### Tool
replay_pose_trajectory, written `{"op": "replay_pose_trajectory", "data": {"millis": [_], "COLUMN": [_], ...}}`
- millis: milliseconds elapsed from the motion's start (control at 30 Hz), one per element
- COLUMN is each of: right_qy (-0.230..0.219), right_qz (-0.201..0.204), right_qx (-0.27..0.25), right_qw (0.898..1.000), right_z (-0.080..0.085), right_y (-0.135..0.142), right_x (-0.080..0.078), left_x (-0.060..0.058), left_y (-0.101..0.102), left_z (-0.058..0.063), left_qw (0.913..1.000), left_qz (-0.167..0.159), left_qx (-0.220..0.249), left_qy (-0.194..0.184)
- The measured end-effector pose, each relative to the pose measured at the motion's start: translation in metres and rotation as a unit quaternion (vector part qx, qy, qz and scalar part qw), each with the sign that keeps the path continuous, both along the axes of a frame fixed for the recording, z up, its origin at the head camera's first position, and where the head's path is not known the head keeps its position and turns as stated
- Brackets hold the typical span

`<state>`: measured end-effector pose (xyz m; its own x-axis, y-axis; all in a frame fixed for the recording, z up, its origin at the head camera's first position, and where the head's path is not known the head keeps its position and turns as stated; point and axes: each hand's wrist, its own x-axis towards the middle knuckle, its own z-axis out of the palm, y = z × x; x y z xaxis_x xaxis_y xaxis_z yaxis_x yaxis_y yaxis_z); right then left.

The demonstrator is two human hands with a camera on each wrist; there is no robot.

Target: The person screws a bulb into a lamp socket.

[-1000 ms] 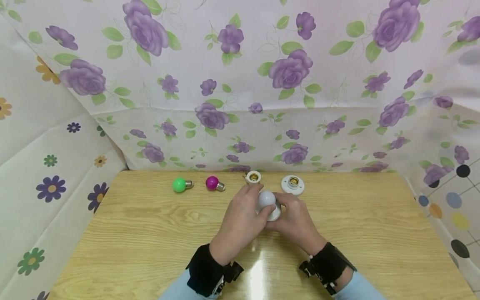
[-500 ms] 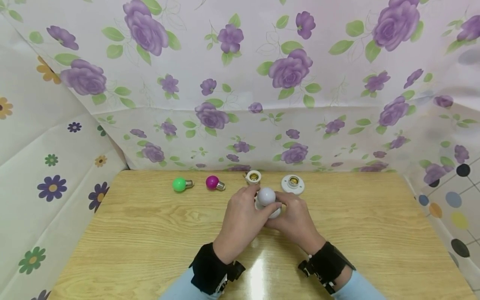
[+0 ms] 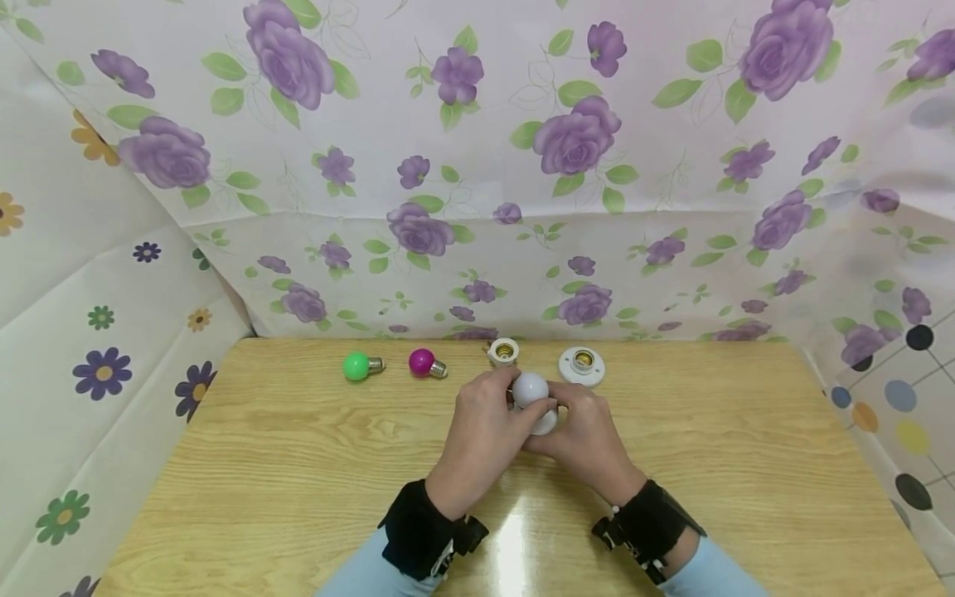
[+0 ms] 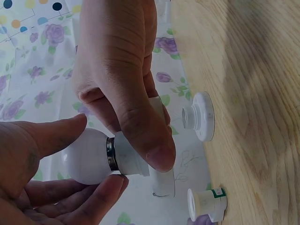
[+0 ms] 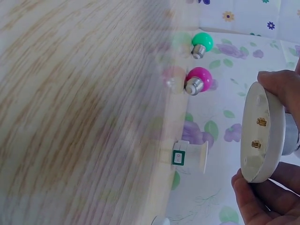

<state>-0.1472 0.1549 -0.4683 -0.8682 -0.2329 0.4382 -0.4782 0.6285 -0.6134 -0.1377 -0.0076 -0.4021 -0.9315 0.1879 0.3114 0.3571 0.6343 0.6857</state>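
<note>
A white light bulb (image 3: pixel 530 389) stands with its base end in a white round lamp holder (image 3: pixel 547 424), above the table in front of the person. A strip of its metal cap shows between globe and socket in the left wrist view. My left hand (image 3: pixel 483 431) grips the bulb between thumb and fingers. Around the rim and socket of the lamp holder, my right hand (image 3: pixel 585 433) holds it, its thumb (image 4: pixel 140 126) pressing near the socket. Seen from the right wrist, the holder's hollow underside (image 5: pixel 255 136) bears two brass terminals.
Along the table's back edge lie a green bulb (image 3: pixel 356 367) and a purple bulb (image 3: pixel 422 364). To their right stand a white socket with a switch (image 3: pixel 504 352) and another round lamp holder (image 3: pixel 570 373). Behind the wooden table (image 3: pixel 298 464) hangs a flowered sheet (image 3: pixel 477 182).
The left hand has shifted slightly right and turned around the bulb, its thumb now higher on the front. The right hand still holds the lamp holder in nearly the same spot.
</note>
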Motion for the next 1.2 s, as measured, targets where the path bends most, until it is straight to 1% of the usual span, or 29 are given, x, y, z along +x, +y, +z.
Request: {"op": "replay_pose_trajectory", "data": {"millis": [167, 333, 467, 633, 733, 967, 1200], "right_qy": [-0.001, -0.007, -0.007, -0.006, -0.007, -0.012, -0.008], "right_qz": [0.009, 0.001, 0.004, 0.018, 0.019, 0.019, 0.037], "right_qx": [-0.003, -0.002, -0.005, -0.008, -0.004, 0.001, 0.001], "right_qw": [1.0, 1.0, 1.0, 1.0, 1.0, 1.0, 0.999], "right_z": [0.001, 0.001, 0.0, 0.0, 0.0, 0.002, 0.002], "right_y": [0.0, -0.001, -0.001, -0.001, -0.001, 0.0, 0.001], "right_x": [0.0, 0.0, -0.001, -0.001, -0.002, -0.002, -0.002], "left_x": [-0.001, -0.001, -0.001, -0.001, -0.002, -0.003, -0.006], "left_y": [0.0, -0.001, -0.002, -0.003, -0.004, -0.007, -0.012], "left_z": [0.0, 0.0, 0.001, 0.001, 0.001, 0.004, 0.007], "left_qw": [0.9999, 0.9998, 0.9996, 0.9995, 0.9993, 0.9974, 0.9913], "left_qz": [-0.007, -0.014, -0.019, -0.027, -0.035, -0.067, -0.123], "left_qx": [-0.001, -0.005, -0.006, -0.01, -0.012, -0.028, -0.043], "left_qy": [0.008, 0.014, 0.018, 0.015, 0.009, -0.004, -0.016]}}
